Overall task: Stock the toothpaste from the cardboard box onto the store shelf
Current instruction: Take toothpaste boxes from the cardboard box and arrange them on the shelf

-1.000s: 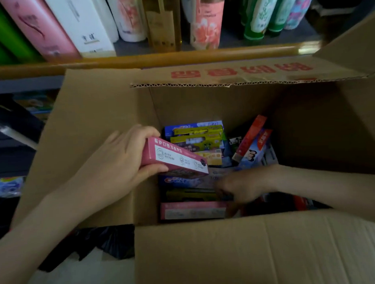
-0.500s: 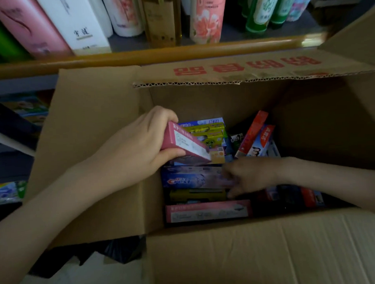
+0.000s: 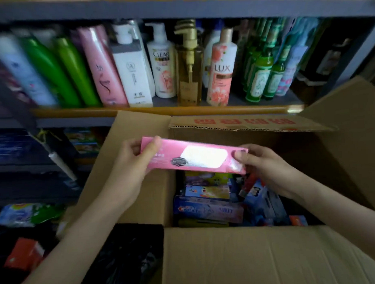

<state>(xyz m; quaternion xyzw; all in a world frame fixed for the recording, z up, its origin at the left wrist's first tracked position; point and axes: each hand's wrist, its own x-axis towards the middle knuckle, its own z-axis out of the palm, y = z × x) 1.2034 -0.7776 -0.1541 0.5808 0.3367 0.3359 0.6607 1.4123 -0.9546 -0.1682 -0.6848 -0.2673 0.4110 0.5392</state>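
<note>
A pink toothpaste box (image 3: 195, 157) hangs level above the open cardboard box (image 3: 239, 257). My left hand (image 3: 134, 162) grips its left end, thumb on the front face. My right hand (image 3: 261, 162) pinches its right end. Down inside the cardboard box lie several more toothpaste boxes (image 3: 208, 209), blue, yellow and red ones among them. The store shelf (image 3: 160, 111) with its orange front edge runs just behind the cardboard box.
Shampoo and body-wash bottles (image 3: 162, 64) stand packed along the shelf. Lower shelves at the left hold dark blue packs (image 3: 14, 145) and soft packets (image 3: 19, 213). A black bag (image 3: 126, 256) lies left of the box, and a raised box flap (image 3: 341, 119) stands at the right.
Both hands came up out of the cardboard box. The pink toothpaste box rose with them, and my right hand now holds its right end. The view tilted up toward the shelf.
</note>
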